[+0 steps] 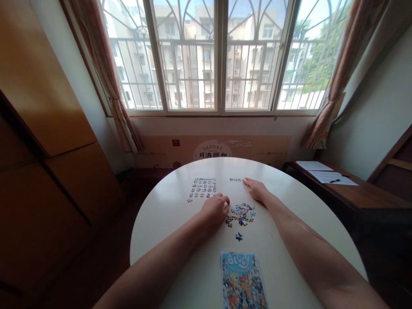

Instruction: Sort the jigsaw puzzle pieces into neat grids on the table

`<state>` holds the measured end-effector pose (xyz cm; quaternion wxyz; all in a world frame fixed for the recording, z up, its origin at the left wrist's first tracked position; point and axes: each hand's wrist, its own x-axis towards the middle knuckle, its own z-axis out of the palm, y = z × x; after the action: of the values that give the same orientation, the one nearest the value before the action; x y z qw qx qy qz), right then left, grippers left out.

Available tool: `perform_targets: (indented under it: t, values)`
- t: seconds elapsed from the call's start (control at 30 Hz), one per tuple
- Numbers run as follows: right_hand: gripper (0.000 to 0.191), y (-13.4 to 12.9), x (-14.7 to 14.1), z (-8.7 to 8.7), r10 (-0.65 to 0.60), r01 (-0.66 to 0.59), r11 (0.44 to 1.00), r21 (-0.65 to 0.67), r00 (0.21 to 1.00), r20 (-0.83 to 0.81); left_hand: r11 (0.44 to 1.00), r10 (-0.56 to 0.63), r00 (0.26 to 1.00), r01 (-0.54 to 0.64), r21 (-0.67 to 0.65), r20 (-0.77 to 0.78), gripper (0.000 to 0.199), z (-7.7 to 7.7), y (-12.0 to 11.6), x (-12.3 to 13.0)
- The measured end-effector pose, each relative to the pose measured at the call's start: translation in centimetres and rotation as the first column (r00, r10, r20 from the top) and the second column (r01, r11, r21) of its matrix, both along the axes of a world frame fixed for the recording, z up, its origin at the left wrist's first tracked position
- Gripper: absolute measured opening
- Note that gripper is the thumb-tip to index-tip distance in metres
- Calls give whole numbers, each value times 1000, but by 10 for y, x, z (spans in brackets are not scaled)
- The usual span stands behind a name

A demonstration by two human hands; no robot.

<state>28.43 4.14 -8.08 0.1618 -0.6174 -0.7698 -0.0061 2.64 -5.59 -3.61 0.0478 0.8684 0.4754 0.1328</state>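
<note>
Rows of jigsaw pieces (202, 187) lie spread out on the left of a round white table (161, 214). My left hand (217, 207) is curled at the left side of a loose pile of pieces (243, 213), its fingers bent together; what they hold, if anything, is too small to make out. My right hand (254, 188) reaches past the pile, its fingertips at the right end of a short row of pieces (235, 180). A dark piece (238, 236) sits apart, below the pile. Nearest to me lies a colourful Bluey picture sheet (243, 281).
At the right, a low wooden table (370, 195) holds white papers (333, 177) and a dark pen-like item. Behind the round table are a printed cardboard panel (264, 148) and a barred window. A wooden cabinet (74, 171) stands at the left.
</note>
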Motion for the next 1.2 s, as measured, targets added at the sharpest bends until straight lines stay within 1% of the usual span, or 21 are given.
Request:
perform_targets:
  t: [0.13, 0.3, 0.47, 0.63, 0.93, 1.03, 1.2]
  values:
    - [47, -1, 0, -1, -43, 44, 999, -21, 999, 18, 1000, 13, 1000, -13, -15, -13, 22, 1, -2, 0]
    - [48, -1, 0, 0, -44, 45, 998, -47, 999, 14, 1000, 8, 1000, -8, -14, -8, 23, 3, -2, 0]
    - [51, 1, -2, 1, -53, 58, 995, -84, 997, 62, 1000, 8, 1000, -8, -10, 3, 23, 1, -1, -1]
    - [53, 1, -4, 1, -50, 57, 995, -78, 995, 89, 1000, 3, 1000, -3, 10, 1, 23, -1, 0, 0]
    - [51, 1, -1, -1, -41, 42, 998, -45, 999, 25, 1000, 1, 1000, -1, 1, 9, 25, 1, -1, -1]
    - [50, 1, -1, 0, -39, 39, 998, -53, 999, 15, 1000, -22, 999, 22, 4, 31, 30, -1, 0, -1]
    - [50, -2, -2, 2, -39, 40, 998, -48, 999, 14, 995, -100, 994, 99, 27, 48, 38, -4, 0, -1]
